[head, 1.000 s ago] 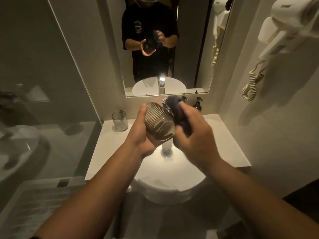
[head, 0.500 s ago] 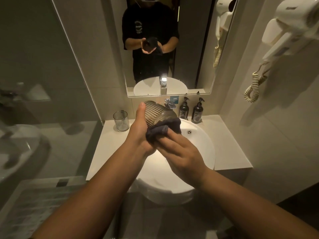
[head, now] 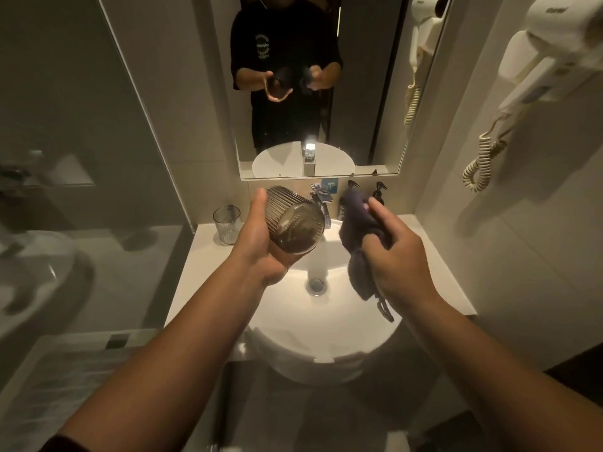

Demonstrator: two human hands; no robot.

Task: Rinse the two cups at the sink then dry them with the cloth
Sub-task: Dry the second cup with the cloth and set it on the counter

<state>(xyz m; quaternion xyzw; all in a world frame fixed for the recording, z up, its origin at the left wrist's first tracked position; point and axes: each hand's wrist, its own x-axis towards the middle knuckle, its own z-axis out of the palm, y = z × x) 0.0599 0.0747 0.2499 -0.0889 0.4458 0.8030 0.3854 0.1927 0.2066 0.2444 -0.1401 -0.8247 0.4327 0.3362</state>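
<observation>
Left hand (head: 261, 252) cradles cup (head: 293, 223) on its side, above sink (head: 326, 337), giving access; right hand (head: 394, 256) clenches cloth (head: 355, 220) apart.

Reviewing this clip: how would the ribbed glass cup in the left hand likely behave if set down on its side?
The ribbed cup looks round-walled, so on its side it would probably roll. It appears to be glass, likely fragile over the hard sink. Ribs may aid the left hand's grip.
</observation>
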